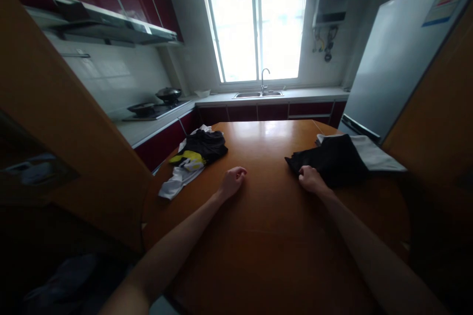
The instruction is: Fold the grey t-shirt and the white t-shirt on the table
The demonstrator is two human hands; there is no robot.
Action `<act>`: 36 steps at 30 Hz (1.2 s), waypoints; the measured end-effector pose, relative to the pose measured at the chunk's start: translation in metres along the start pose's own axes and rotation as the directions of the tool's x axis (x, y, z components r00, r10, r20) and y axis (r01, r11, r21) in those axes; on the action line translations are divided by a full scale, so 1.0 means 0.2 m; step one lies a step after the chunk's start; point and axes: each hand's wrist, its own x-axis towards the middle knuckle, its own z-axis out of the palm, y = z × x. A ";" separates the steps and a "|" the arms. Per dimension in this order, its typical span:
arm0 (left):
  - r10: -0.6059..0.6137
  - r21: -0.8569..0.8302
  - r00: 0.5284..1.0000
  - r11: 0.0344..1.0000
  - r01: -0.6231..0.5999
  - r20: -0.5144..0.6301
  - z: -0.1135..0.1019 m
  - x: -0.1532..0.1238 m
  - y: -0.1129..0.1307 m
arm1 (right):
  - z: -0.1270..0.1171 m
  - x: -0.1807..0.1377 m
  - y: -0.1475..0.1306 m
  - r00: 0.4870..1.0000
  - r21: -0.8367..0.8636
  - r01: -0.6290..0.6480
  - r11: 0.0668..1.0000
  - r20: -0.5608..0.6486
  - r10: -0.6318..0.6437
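A round wooden table point(266, 226) is in front of me. My left hand point(232, 181) rests on its bare top with the fingers curled in and nothing visible in them. My right hand point(310, 178) is closed at the near edge of a folded black garment point(328, 160), which lies on the table's right side over a folded white cloth point(373, 152). A loose heap of black, yellow and white clothes point(192, 157) lies on the table's left side, a hand's length beyond my left hand.
A wooden door panel point(55, 123) stands close on the left. A kitchen counter with a hob and pans point(155, 106) and a sink point(258, 93) runs under the window. A white fridge point(399, 54) stands on the right.
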 end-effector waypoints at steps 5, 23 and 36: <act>-0.089 -0.150 0.990 0.986 0.072 -0.110 -0.04 0.02 0.03 | 0.12 -0.28 -0.32 0.769 0.553 0.242 0.797 0.392 -0.506; 0.114 0.260 0.958 0.948 -0.184 0.264 -0.06 -0.09 0.20 | 0.01 -0.12 -0.23 0.993 0.944 0.058 0.324 -0.020 -0.118; 0.041 0.008 0.639 0.998 -0.055 -0.768 -1.14 1.30 0.58 | -0.03 -0.05 -0.11 0.998 0.974 -0.016 0.227 0.000 0.070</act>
